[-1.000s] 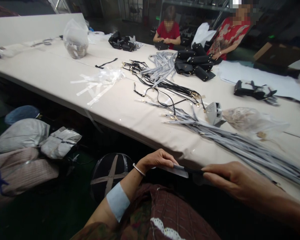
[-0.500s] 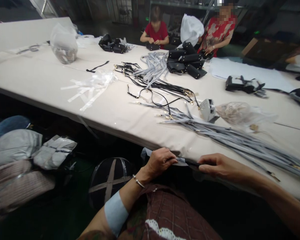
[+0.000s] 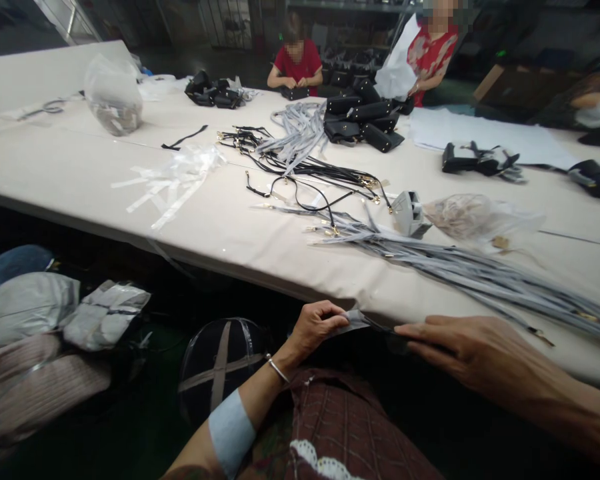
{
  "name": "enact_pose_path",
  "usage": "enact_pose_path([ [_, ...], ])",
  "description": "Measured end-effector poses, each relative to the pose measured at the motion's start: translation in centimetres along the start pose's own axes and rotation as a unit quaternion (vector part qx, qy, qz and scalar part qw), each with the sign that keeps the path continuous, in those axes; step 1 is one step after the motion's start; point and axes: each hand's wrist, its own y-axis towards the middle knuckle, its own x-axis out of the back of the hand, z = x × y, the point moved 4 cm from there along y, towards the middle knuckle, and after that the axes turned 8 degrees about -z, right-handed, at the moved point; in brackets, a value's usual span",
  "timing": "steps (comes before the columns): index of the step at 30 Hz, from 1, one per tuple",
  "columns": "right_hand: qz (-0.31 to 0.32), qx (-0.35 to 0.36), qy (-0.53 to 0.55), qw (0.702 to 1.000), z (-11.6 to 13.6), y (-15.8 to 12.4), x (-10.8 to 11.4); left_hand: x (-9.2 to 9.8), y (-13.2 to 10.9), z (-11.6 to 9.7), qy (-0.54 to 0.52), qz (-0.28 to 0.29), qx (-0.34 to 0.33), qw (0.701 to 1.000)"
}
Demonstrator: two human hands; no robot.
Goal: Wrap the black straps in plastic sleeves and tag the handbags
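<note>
At the table's front edge, my left hand point(image 3: 316, 328) is closed, pinching a pale grey strip of thin wrapping point(image 3: 356, 319). A narrow black strap point(image 3: 380, 325) runs out of that wrapping toward my right hand point(image 3: 463, 343). The thumb and fingers of my right hand are closed on the strap; its far end is lost in the dark below the table. Just beyond my hands lies a long bundle of straps in grey wrapping point(image 3: 445, 263). Behind it are bare black straps with gold clasps point(image 3: 325, 173).
Black bags point(image 3: 363, 117) are piled mid-table beside a tangle of grey wrapping point(image 3: 300, 130). Clear white strips point(image 3: 173, 183) lie to the left. A filled plastic bag point(image 3: 480, 213) and a small white holder point(image 3: 407, 213) stand right. Co-workers point(image 3: 296, 63) work across the table point(image 3: 260, 240).
My right hand has shifted slightly down and right, its fingers more stretched. More pale wrapping now shows right of my left hand. A co-worker's white sheet has moved. The view has shifted slightly.
</note>
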Motion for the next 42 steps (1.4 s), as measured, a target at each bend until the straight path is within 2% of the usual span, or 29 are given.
enact_pose_path([
  [7,0.034,0.011,-0.027,0.999,0.7,0.2,-0.2,-0.9,-0.5,0.0,0.009,0.024,0.029,0.999],
  [10,0.059,-0.021,0.05,0.997,0.5,0.6,-0.2,-1.3,-0.9,-0.3,0.014,0.045,0.005,0.999],
  [12,0.108,-0.079,0.154,0.979,-0.1,1.0,-0.9,-1.5,-1.3,-0.9,0.024,0.059,-0.044,0.997],
  [14,0.168,-0.158,0.268,0.935,-0.7,1.3,-2.3,-1.7,-1.6,-1.6,0.032,0.067,-0.103,0.992],
  [16,0.205,-0.224,0.372,0.877,-1.1,1.5,-4.2,-1.9,-1.9,-2.2,0.048,0.069,-0.162,0.983],
  [19,0.187,-0.287,0.532,0.774,-1.1,1.3,-6.8,-1.6,-2.2,-2.6,0.102,0.046,-0.251,0.962],
  [21,0.159,-0.323,0.631,0.687,-1.0,0.7,-8.1,-1.1,-2.4,-2.6,0.167,0.02,-0.312,0.935],
  [23,0.171,-0.359,0.684,0.611,-1.0,-0.5,-9.2,-0.7,-2.6,-2.4,0.233,0.006,-0.367,0.9],
  [25,0.218,-0.387,0.686,0.577,-1.2,-2.0,-9.9,-0.4,-2.9,-2.0,0.273,0.013,-0.4,0.875],
  [27,0.251,-0.388,0.669,0.582,-1.5,-3.1,-10.2,-0.4,-3.0,-1.6,0.281,0.027,-0.405,0.87],
  [29,0.236,-0.364,0.661,0.612,-1.8,-3.3,-9.8,-0.8,-3.0,-1.2,0.271,0.039,-0.382,0.883],
  [31,0.192,-0.338,0.644,0.659,-1.9,-3.0,-8.9,-1.2,-2.9,-1.2,0.242,0.047,-0.333,0.91],
  [33,0.151,-0.325,0.593,0.722,-2.0,-2.4,-7.8,-1.6,-2.6,-1.3,0.187,0.06,-0.255,0.947],
  [35,0.133,-0.319,0.516,0.784,-2.0,-1.8,-6.8,-2.1,-2.4,-1.5,0.104,0.101,-0.158,0.977],
  [37,0.13,-0.303,0.465,0.822,-1.9,-1.5,-6.0,-2.6,-2.3,-1.7,0.015,0.157,-0.066,0.985],
  [39,0.136,-0.269,0.453,0.839,-1.7,-1.4,-5.1,-2.9,-2.1,-1.9,-0.052,0.191,0.003,0.98],
  [42,0.175,-0.221,0.461,0.841,-1.4,-1.6,-3.6,-3.1,-1.6,-2.0,-0.128,0.219,0.058,0.966],
])
